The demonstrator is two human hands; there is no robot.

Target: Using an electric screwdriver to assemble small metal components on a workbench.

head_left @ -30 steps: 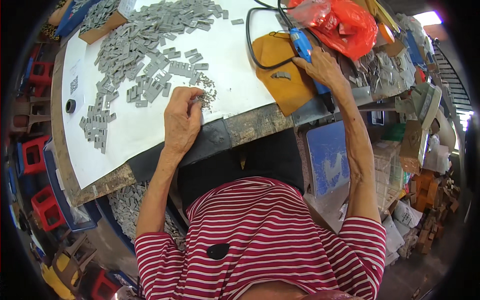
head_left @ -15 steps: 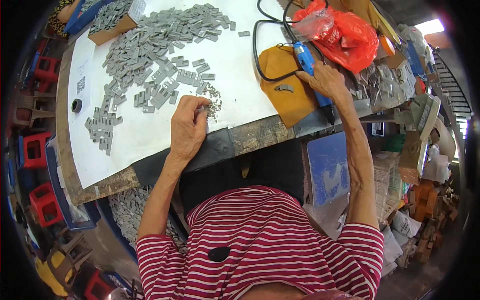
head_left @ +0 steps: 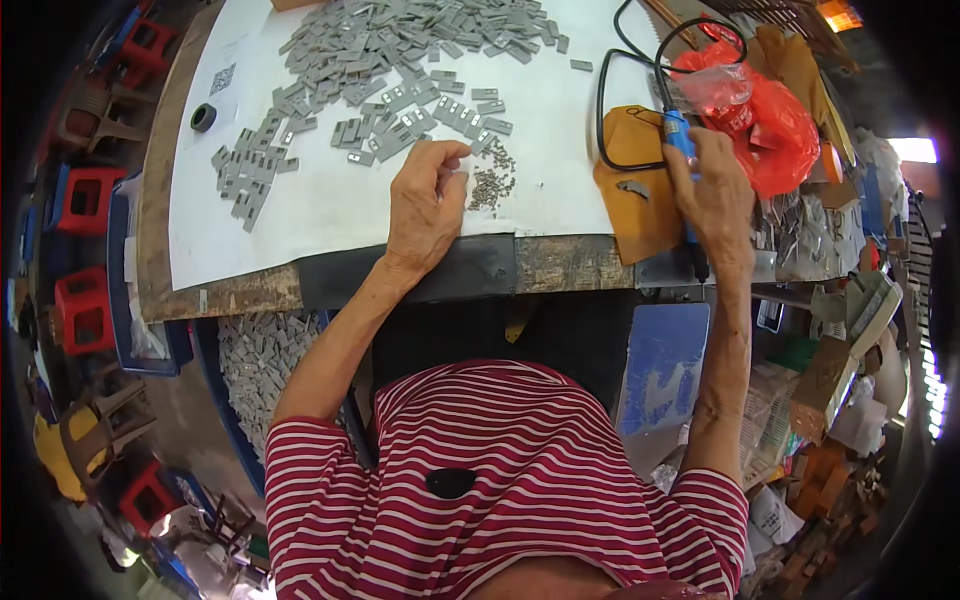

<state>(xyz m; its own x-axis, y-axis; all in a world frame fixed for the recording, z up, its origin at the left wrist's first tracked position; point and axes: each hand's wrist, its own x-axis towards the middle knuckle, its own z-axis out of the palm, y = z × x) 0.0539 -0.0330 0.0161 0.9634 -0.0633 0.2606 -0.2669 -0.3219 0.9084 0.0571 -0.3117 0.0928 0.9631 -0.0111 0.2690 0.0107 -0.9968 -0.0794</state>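
My left hand (head_left: pixel 430 205) rests on the white sheet at the table's near side, thumb and forefinger drawn together. Whatever lies between those fingertips is too small to make out. Just right of them is a scattered heap of tiny brownish screws (head_left: pixel 492 182). Behind it, small grey blocks with holes (head_left: pixel 410 122) lie in loose rows. My right hand (head_left: pixel 715 195) is closed over a blue corded electric screwdriver (head_left: pixel 677 130), whose dark end points toward the table's near edge. Under the tool is a tan leather-like pad (head_left: pixel 630 225) carrying a few grey pieces (head_left: pixel 633 189).
A large pile of grey blocks (head_left: pixel 370 45) covers the far side. A black tape roll (head_left: pixel 203 118) sits at left. The black cord (head_left: pixel 602 95) loops beside a red plastic bag (head_left: pixel 780 130). Below the table is a blue bin of grey parts (head_left: pixel 265 370); red stools (head_left: pixel 95 200) stand left.
The whole view has shifted, so the table appears farther right. My right hand has changed its hold, its fingers now pointing forward along the screwdriver. My left hand remains beside the screws.
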